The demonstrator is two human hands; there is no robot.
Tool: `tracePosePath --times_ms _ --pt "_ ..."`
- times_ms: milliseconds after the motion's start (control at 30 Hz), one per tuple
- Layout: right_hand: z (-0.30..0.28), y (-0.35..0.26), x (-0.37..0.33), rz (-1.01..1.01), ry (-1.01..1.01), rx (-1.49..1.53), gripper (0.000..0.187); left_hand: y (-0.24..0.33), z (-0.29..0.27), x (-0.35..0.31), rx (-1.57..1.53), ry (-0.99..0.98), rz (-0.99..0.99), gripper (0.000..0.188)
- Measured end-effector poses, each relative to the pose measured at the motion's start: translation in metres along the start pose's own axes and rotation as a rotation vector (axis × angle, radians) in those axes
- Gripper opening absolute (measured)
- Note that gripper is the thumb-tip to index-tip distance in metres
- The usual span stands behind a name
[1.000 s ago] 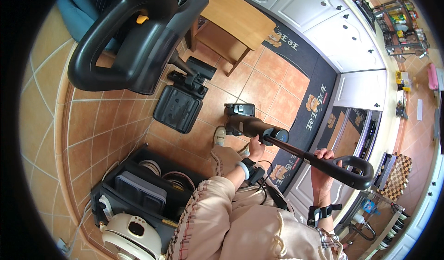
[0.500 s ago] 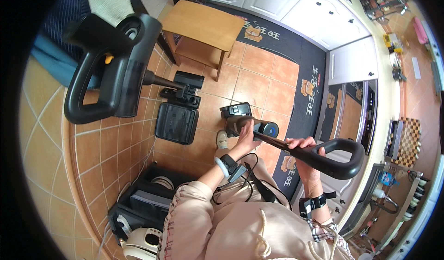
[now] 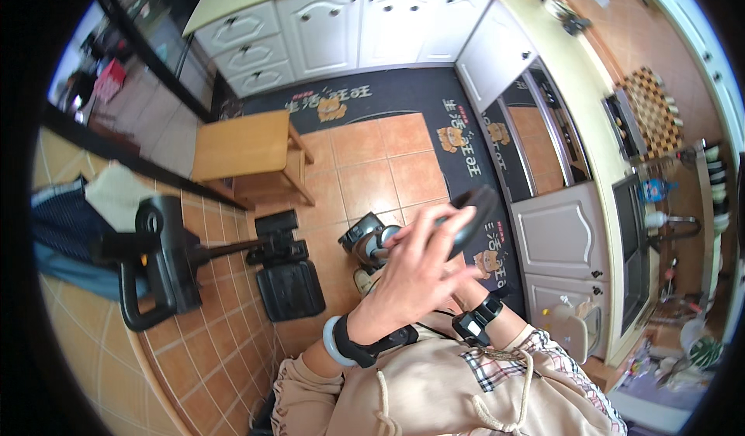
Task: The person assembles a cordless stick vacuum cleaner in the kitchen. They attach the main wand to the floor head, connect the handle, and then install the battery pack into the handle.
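Note:
A floor washer stands on the tiles before me; its dark body (image 3: 371, 243) leans toward me and its black loop handle (image 3: 475, 203) rises to chest height. My left hand (image 3: 415, 269) is raised across the handle, fingers stretched and spread, slightly blurred. My right hand (image 3: 464, 287) is at the handle's neck below the loop, mostly covered by my left hand; its fingers barely show. Close to the left wall is a black cordless stick vacuum (image 3: 186, 269). By its foot are a black flat tray (image 3: 291, 290) and smaller black parts (image 3: 276, 238).
A wooden stool (image 3: 240, 145) stands at the back left beside a black door frame (image 3: 151, 157). White cabinets (image 3: 318, 32) and a counter (image 3: 543, 40) run along the back and right. Dark patterned mats (image 3: 403, 91) lie along the cabinets. Clothes (image 3: 85, 211) hang at the left.
My left hand has let go of the washer's body and lifted over the handle, fingers spread. The handle has swung left and upward with my right hand. The view has turned toward the right.

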State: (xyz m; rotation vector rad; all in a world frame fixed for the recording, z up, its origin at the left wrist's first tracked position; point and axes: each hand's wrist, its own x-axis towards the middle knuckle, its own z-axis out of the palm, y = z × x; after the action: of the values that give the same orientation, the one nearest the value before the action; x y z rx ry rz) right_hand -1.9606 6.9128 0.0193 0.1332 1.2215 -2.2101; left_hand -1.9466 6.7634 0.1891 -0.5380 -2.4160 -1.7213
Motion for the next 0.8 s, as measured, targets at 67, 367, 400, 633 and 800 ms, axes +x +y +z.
tracePosePath --times_ms 67,367,400,633,800 --pt "-0.003 -0.007 0.000 0.008 -0.097 -0.005 0.054 -0.007 0.016 0.003 0.030 0.100 0.050 0.057" --pt "-0.043 -0.073 0.000 0.017 -0.424 0.465 0.047 0.010 0.019 0.006 0.184 0.159 -0.129 0.049" --pt "-0.037 -0.074 0.004 0.055 -0.432 0.433 0.048 0.006 0.019 0.001 0.186 0.183 -0.134 0.050" --pt "-0.031 -0.079 0.023 0.127 -0.746 0.503 0.044 0.002 0.016 -0.031 0.010 0.356 -0.276 0.048" --pt "-0.032 -0.076 0.030 0.208 -0.903 0.610 0.039 0.002 0.013 -0.049 0.011 0.388 -0.270 0.051"
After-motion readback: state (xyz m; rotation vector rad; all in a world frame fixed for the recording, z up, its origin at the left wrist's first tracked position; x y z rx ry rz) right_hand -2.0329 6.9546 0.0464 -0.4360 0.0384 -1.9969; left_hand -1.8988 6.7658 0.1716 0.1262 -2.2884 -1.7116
